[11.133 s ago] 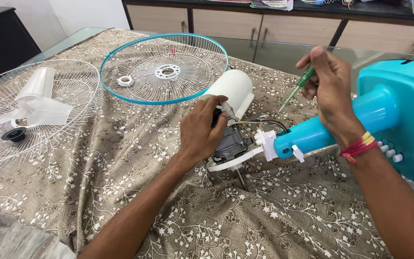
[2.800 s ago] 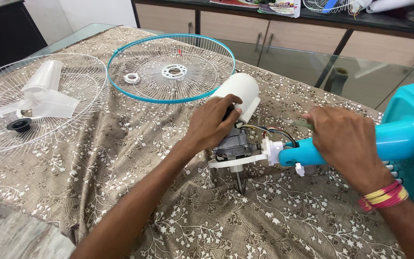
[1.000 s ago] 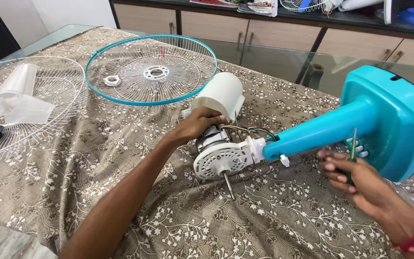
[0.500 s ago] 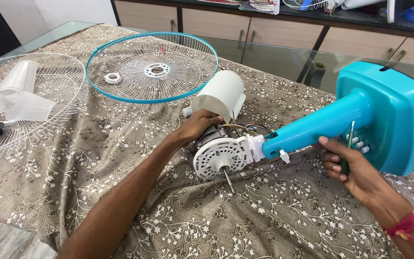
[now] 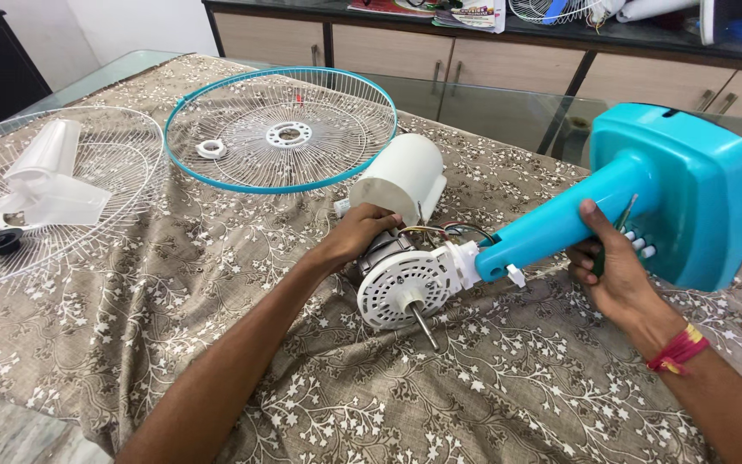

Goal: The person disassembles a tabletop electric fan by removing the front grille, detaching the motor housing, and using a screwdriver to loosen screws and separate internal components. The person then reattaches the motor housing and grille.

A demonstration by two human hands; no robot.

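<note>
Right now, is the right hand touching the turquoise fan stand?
Touching. In the head view the right hand wraps under the turquoise fan stand, thumb pressed on its neck, with a green screwdriver held in the fingers.

On the cloth-covered table, a fan motor lies centre, its stand to the right, two grilles behind and left, a motor cover just behind.

Fan motor lay on its side w/ white round vented front plate and bare steel shaft facing the camera, grey body behind it, coloured wires running off the back. Teal stand neck joined the motor's right side and rose up-right, away from the motor, to the teal base. Green-handled screwdriver sat upright against the neck, right of the motor.
</note>
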